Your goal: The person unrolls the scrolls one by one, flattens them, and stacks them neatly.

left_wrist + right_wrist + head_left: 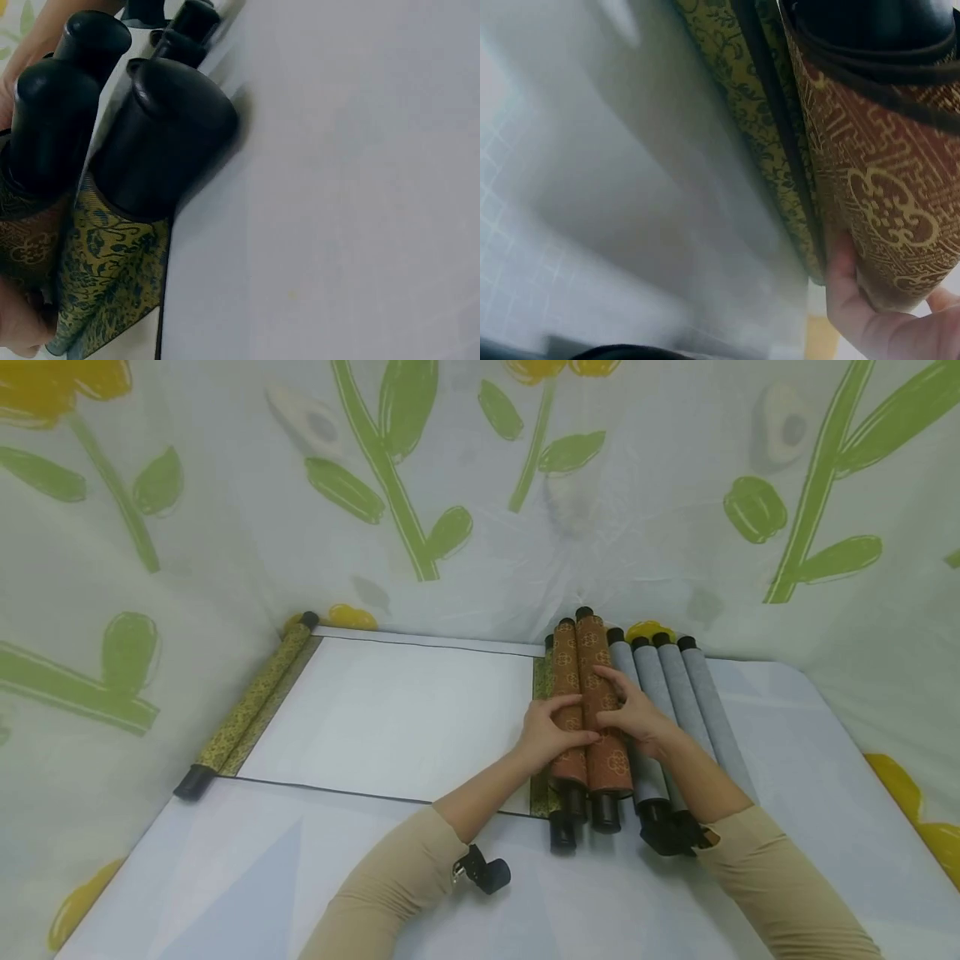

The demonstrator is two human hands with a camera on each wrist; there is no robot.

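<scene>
A brown scroll with gold medallions, wound on two rollers, is between my hands in the head view. My left hand (551,735) grips its left roll (568,693), thumb across the front. Around the right roll (609,752) curl the fingers and thumb of my right hand (637,714). Black knobs (52,112) cap the rollers in the left wrist view. The brown rolls overlap the right end of an unrolled scroll with white paper (397,710) and green-gold brocade. In the right wrist view my right hand (877,326) holds the patterned roll (892,202) from below.
Several grey scrolls (693,693) with black knobs lie side by side to the right. The unrolled scroll's left roller (255,693) lies along the table's left edge. A white curtain (637,552) with green leaf prints hangs behind the pale table (795,718).
</scene>
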